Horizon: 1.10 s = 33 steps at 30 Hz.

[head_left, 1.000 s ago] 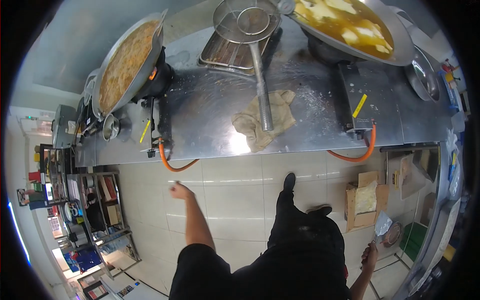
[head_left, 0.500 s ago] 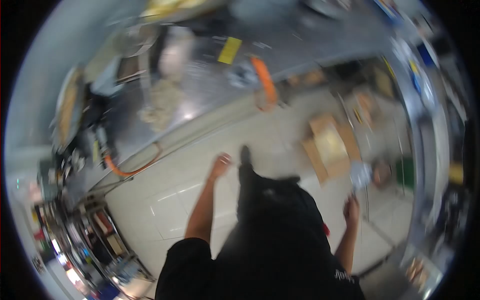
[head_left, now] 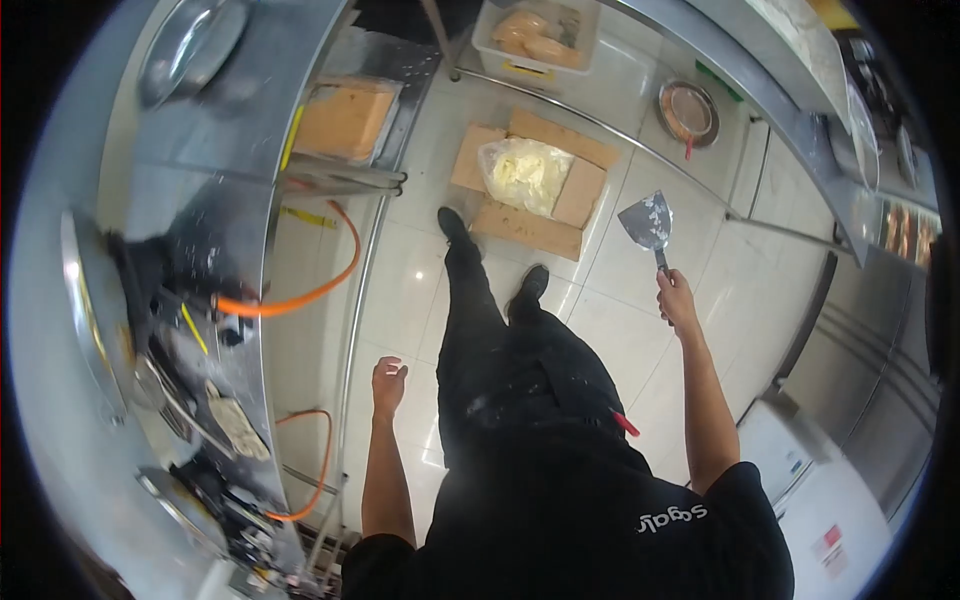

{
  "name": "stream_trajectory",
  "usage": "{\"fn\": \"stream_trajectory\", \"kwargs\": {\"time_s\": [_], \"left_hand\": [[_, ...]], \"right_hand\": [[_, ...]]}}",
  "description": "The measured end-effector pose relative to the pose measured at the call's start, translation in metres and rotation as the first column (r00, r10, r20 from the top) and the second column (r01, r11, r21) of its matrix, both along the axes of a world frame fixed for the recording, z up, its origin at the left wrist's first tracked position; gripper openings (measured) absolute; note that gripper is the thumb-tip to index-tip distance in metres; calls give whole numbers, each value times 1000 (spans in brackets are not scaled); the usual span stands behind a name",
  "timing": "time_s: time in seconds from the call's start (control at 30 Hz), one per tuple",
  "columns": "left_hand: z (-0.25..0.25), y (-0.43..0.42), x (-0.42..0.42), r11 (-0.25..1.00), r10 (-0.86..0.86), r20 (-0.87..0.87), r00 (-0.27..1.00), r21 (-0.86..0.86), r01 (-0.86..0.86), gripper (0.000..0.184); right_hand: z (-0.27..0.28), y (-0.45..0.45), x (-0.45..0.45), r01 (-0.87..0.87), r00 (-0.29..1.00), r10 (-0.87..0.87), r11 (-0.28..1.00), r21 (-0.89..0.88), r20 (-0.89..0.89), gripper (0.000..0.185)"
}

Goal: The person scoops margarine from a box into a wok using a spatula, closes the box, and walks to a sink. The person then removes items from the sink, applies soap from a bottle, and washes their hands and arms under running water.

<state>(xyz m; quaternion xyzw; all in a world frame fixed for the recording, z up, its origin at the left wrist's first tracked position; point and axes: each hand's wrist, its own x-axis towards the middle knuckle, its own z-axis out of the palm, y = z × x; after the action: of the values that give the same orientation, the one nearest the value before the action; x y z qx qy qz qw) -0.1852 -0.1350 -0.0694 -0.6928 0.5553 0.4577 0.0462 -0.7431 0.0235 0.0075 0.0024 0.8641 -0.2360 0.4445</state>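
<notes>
With the fingers of our right hand (head_left: 676, 297) we are gripping the dark handle of a flat metal scraper (head_left: 648, 222), closed around it and keeping its wide, white-smeared blade pointing forward, beyond the knuckles. The fingers of our left hand (head_left: 388, 384) are curling loosely, with a small gap by the thumb, and we are seeing nothing in them.

What has just changed is our facing: we are no longer fronting the long steel table (head_left: 225, 130), which is now lying off to the left of our left fingers, and we are standing before an open carton (head_left: 527, 230) on the floor. It is lying ahead and to the left of our right fingers, with the scraper blade hanging to its right, so the tool and the carton are now coming within one view. Inside, a clear bag is wrapping a pale yellow mass (head_left: 528, 175), and neither hand is touching it.

As for pose, our right arm is reaching forward and outward, nearly straight, while our left arm is hanging forward beside the left leg, well apart from the carton.

Farther out, past the scraper, a round pan (head_left: 689, 111) is resting on the floor, and beyond the carton a plastic tub (head_left: 515, 62) is sitting behind a metal rail (head_left: 570, 110)
</notes>
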Motion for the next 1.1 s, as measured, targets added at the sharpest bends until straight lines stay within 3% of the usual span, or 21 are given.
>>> {"fn": "stream_trajectory", "kwargs": {"time_s": [0.17, 0.27, 0.3, 0.33, 0.4, 0.47, 0.53, 0.6, 0.73, 0.8, 0.87, 0.9, 1.0, 1.03, 1.1], "left_hand": [[-29, -126, -117, 960, -257, -98, 961, -143, 242, 23], [-71, -206, -218, 893, -429, -91, 899, -194, 406, 23], [-90, -225, -249, 823, -543, -73, 837, -244, 513, 23], [-113, -244, -286, 743, -642, -55, 765, -292, 602, 24], [-163, -277, -357, 588, -777, -43, 628, -407, 700, 26], [-218, -298, -426, 457, -869, -37, 493, -444, 771, 30], [-276, -311, -487, 244, -957, 45, 287, -415, 877, 42], [-348, -310, -522, 38, -971, 199, 133, -417, 908, 51], [-447, -285, -549, -140, -867, 497, -25, -196, 971, 52], [-469, -278, -556, -183, -795, 589, -142, -10, 983, 47], [-483, -279, -560, -165, -819, 558, -137, -1, 986, 40], [-489, -280, -557, -158, -832, 538, -137, 8, 987, 36], [-505, -300, -550, -5, -942, 325, 81, -253, 968, 20], [-499, -303, -556, 41, -951, 293, 95, -183, 982, 22], [-502, -306, -555, 199, -933, 255, 253, -219, 955, 24]], "right_hand": [[-83, 6, -8, -28, 973, 69, 983, 184, -221, 42], [-138, -4, 0, 4, 953, 29, 994, 107, -302, 39], [-143, -21, 9, 46, 960, -10, 992, 121, -280, 43], [-157, -34, 14, -6, 930, 33, 997, 74, -366, 41], [-191, -67, 15, 94, 970, -64, 989, 118, -233, 35], [-236, -97, 16, 84, 980, -64, 992, 97, -187, 33], [-290, -123, 16, 80, 987, -66, 992, 95, -144, 32], [-334, -145, 21, 82, 992, -76, 995, 51, -100, 32], [-420, -165, 23, 107, 993, -107, 994, 6, -46, 29], [-442, -167, 22, 100, 994, -101, 995, -23, -44, 27], [-465, -166, 20, 87, 991, -95, 993, -80, -97, 25], [-480, -159, 24, 2, 987, -11, 998, -56, -161, 27], [-486, -163, 11, -11, 999, 9, 999, -39, -34, 27], [-490, -164, 8, 8, 999, -7, 1000, -19, 50, 29], [-497, -169, 8, -5, 996, 7, 1000, -20, 85, 30]]}}
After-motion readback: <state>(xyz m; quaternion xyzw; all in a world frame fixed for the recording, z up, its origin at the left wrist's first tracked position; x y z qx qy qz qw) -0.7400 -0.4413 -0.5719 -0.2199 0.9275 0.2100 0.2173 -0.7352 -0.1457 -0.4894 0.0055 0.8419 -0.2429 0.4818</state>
